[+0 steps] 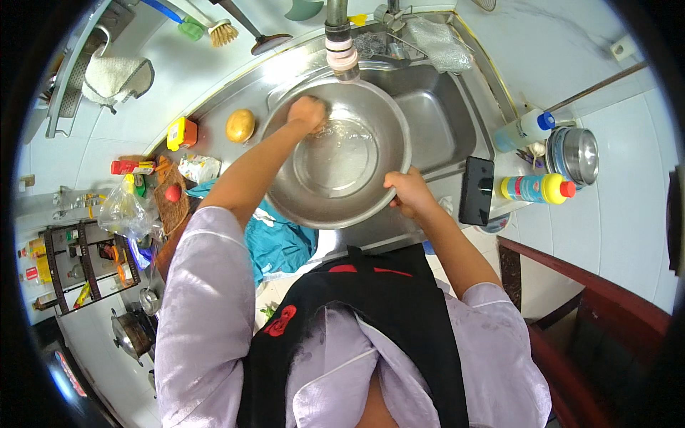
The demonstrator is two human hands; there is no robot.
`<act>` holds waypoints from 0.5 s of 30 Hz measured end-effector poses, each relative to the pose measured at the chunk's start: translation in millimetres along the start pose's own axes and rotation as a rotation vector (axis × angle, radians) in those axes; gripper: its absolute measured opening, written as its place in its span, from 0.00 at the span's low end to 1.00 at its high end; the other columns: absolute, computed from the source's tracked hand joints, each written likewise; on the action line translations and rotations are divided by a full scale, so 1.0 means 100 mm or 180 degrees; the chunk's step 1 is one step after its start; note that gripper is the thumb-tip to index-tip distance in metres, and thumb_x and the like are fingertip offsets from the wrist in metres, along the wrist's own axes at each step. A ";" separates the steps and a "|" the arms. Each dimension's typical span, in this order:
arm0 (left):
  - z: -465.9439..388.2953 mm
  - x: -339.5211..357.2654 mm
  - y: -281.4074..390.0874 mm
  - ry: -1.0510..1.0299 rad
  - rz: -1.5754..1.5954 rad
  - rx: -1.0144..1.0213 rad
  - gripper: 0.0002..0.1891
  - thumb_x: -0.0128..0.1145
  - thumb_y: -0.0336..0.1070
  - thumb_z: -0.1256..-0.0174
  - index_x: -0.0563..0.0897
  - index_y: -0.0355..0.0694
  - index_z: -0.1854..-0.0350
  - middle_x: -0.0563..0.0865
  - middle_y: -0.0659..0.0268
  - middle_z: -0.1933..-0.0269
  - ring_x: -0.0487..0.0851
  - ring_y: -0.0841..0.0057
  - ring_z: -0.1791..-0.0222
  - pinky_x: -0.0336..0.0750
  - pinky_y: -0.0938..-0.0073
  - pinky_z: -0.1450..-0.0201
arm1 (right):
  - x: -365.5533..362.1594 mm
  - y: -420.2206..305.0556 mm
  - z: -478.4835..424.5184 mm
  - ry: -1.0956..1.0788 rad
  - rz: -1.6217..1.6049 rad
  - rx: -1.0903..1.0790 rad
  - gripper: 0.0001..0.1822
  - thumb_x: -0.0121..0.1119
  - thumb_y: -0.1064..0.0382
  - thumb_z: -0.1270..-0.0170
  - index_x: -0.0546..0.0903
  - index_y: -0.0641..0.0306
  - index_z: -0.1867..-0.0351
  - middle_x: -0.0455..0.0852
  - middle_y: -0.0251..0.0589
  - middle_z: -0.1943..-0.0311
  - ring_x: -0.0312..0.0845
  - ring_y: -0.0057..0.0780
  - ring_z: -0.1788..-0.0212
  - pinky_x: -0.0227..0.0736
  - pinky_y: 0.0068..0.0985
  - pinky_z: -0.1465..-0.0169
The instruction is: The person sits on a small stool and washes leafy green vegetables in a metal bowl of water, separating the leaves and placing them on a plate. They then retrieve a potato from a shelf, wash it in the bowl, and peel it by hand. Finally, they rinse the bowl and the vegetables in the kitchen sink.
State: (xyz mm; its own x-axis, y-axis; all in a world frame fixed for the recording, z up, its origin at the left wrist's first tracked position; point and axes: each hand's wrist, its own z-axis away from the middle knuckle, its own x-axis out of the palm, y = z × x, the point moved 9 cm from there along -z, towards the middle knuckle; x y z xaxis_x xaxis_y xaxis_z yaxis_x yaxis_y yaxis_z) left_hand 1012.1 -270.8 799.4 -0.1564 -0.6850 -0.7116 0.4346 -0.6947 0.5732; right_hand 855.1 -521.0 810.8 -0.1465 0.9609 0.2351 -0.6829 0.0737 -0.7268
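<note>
A large stainless steel basin (pixel 342 206) rests over the left part of the sink (pixel 439 120), with a little water in its bottom. My left hand (pixel 307 113) is inside the basin at its far left, fingers curled down by the wall; whether it holds something is hidden. At the near right, my right hand (pixel 408 191) grips the basin's rim, thumb over the edge. Above the far rim hangs the faucet (pixel 342 53) with a pinkish collar. A round yellow fruit or vegetable (pixel 240 125) sits on the steel counter, left of the basin.
A black phone (pixel 476 191), a yellow-and-blue bottle (pixel 535 189) and a blue-capped bottle (pixel 524 131) stand or lie at the right. Teal plastic bag (pixel 283 241) hangs by the near-left counter edge. Bubble wrap (pixel 440 44) lies behind the sink; brushes (pixel 222 33) hang far left.
</note>
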 end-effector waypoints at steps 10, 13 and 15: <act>1.29 1.47 0.25 -0.3403 0.0306 -0.0888 0.11 0.45 0.35 0.48 0.76 0.32 0.74 0.79 0.52 0.77 0.80 0.62 0.80 0.76 0.66 0.77 | -0.20 -0.09 -0.17 0.0361 0.0092 -0.0291 0.14 0.53 0.67 0.56 0.73 0.69 0.65 0.76 0.39 0.75 0.70 0.27 0.81 0.64 0.23 0.84; 1.16 1.25 -0.60 -0.4947 0.0091 -0.2881 0.09 0.44 0.34 0.51 0.76 0.34 0.78 0.78 0.55 0.79 0.77 0.63 0.84 0.70 0.67 0.83 | -0.04 -0.29 -0.03 0.0211 -0.0041 -0.0525 0.16 0.52 0.68 0.55 0.74 0.70 0.62 0.77 0.41 0.75 0.72 0.27 0.80 0.65 0.22 0.85; 0.70 0.99 -0.80 -0.4107 -0.0258 -0.2711 0.12 0.43 0.35 0.49 0.78 0.33 0.75 0.80 0.53 0.74 0.80 0.62 0.75 0.74 0.64 0.74 | -0.07 -0.26 -0.05 0.0232 0.0013 -0.0540 0.16 0.52 0.68 0.55 0.74 0.70 0.61 0.77 0.41 0.75 0.71 0.27 0.80 0.65 0.22 0.85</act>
State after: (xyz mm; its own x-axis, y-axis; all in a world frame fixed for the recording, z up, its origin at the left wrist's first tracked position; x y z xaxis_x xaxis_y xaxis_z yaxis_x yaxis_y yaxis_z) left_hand 899.7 -298.2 711.1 -0.6419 -0.6821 0.3503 0.6765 -0.7188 -0.1601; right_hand 877.7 -528.3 825.0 -0.0925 0.9776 0.1889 -0.5509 0.1078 -0.8276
